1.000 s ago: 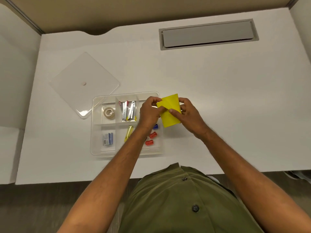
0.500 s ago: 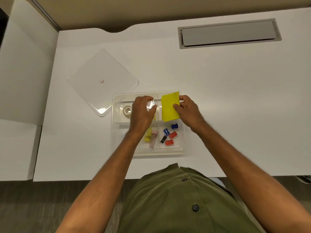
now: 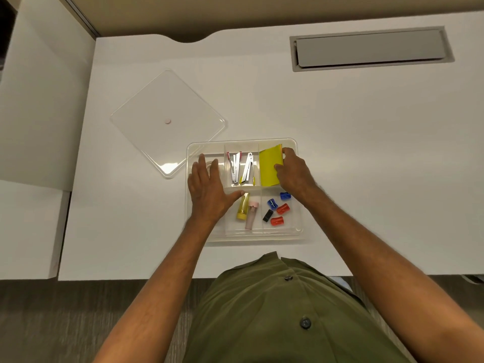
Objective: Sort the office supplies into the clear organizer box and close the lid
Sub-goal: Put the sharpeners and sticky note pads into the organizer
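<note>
The clear organizer box point(image 3: 298, 233) sits at the desk's near middle. My right hand point(image 3: 294, 172) holds a yellow sticky-note pad point(image 3: 269, 167) tilted in the box's far right compartment. My left hand point(image 3: 207, 191) lies flat, fingers spread, over the box's left compartments and hides what is in them. Staple removers point(image 3: 242, 167) fill the far middle compartment. Yellow and pink tubes point(image 3: 246, 209) lie in the near middle one. Several blue, red and black sharpeners point(image 3: 277, 209) are in the near right one. The clear lid point(image 3: 167, 121) lies on the desk, far left of the box.
A grey cable flap point(image 3: 372, 49) is set into the white desk point(image 3: 366, 153) at the far right. A white side panel point(image 3: 44, 100) stands along the left edge. My green shirt fills the near bottom.
My right hand has lowered the yellow pad into the far right compartment. My left hand let go of the pad and moved left, flattening over the box's left side.
</note>
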Demonstrator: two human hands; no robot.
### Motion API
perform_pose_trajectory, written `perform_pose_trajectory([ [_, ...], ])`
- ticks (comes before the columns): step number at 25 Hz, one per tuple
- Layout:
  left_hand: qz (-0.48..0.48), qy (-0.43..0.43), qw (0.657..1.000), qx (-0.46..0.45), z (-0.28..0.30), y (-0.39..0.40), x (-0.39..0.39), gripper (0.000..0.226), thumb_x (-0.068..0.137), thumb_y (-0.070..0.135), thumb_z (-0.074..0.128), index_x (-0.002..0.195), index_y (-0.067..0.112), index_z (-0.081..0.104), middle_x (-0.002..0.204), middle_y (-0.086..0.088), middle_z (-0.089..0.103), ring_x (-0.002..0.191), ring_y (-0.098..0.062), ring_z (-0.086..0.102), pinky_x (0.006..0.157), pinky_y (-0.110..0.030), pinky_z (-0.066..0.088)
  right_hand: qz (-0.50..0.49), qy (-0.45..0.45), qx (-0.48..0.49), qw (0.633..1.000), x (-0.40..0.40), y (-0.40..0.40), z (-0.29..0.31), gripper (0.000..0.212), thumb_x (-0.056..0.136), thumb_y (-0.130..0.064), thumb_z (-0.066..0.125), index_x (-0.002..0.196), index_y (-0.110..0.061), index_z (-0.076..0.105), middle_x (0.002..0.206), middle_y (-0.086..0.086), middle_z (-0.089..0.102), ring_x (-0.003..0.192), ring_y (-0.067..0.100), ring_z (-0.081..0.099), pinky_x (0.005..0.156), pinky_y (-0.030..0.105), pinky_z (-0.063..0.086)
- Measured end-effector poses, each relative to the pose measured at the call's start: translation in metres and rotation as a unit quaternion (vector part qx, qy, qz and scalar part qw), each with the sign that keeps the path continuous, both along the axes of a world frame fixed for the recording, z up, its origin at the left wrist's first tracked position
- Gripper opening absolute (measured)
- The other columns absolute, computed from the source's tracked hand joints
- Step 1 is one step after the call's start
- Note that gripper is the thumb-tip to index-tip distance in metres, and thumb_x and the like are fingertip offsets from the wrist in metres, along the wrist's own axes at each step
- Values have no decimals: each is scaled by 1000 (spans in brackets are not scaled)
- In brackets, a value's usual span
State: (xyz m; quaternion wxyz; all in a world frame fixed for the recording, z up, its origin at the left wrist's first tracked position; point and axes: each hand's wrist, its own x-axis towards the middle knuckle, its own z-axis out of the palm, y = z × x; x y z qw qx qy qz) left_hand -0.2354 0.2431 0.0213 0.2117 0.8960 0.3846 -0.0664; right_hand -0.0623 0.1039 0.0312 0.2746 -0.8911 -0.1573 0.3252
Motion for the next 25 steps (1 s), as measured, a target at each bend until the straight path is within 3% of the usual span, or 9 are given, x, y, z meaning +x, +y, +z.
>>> perform_pose_trajectory([
  [3, -11, 13, 999, 40, -1, -1, -3, 108, 75, 73, 67, 155, 16, 24, 168, -12, 0, 155, -34, 0, 122, -57, 5, 48, -67, -17, 996, -8, -3, 3, 49, 101, -13, 53, 147, -7, 34, 126, 20, 60, 107, 36, 63, 85, 43, 53],
  [7, -4, 0, 999, 37, -2, 3, -5, 99, 80, 68, 66, 154, 15, 27, 168, -12, 1, 155, -34, 1, 124, -56, 8, 119, -167, -75, 976, -27, -6, 7, 74, 97, -5, 61, 157, -5, 18, 147, 19, 44, 114, 35, 61, 90, 43, 56],
  [9, 1, -8, 999, 31, -1, 4, -6, 97, 81, 66, 67, 154, 15, 27, 168, -13, 1, 155, -34, 1, 124, -55, 9, 152, -175, -103, 967, -33, -6, 4, 59, 96, -8, 63, 148, -3, 35, 142, 19, 48, 115, 33, 60, 91, 42, 56],
  [12, 6, -15, 1000, 26, 0, 4, -6, 98, 81, 64, 69, 154, 14, 27, 168, -13, 0, 155, -34, 1, 124, -54, 9, 190, -131, -138, 963, -33, -3, 2, 27, 104, -18, 51, 126, -3, 54, 126, 17, 59, 112, 32, 61, 93, 41, 53],
  [18, 17, -34, 999, 10, 2, 5, -6, 100, 80, 63, 70, 155, 14, 26, 168, -13, -1, 155, -33, 0, 124, -52, 8, 215, -143, -143, 955, -27, -2, 6, 30, 107, -24, 43, 122, -4, 60, 123, 14, 62, 113, 29, 60, 95, 39, 51],
  [21, 26, -51, 998, 2, 4, 8, -6, 100, 80, 66, 68, 155, 16, 26, 168, -11, 1, 155, -32, 1, 123, -51, 9, 158, -143, -94, 972, -23, 1, 13, 33, 105, -28, 45, 127, -7, 58, 125, 13, 61, 110, 31, 62, 90, 39, 51],
  [25, 83, -100, 991, 3, 10, 29, -7, 88, 85, 66, 62, 153, 20, 30, 167, -8, 9, 154, -29, 8, 122, -51, 14, 131, -215, 82, 964, -12, 24, 32, 36, 99, -33, 56, 132, -18, 55, 129, 4, 57, 112, 24, 61, 84, 34, 50],
])
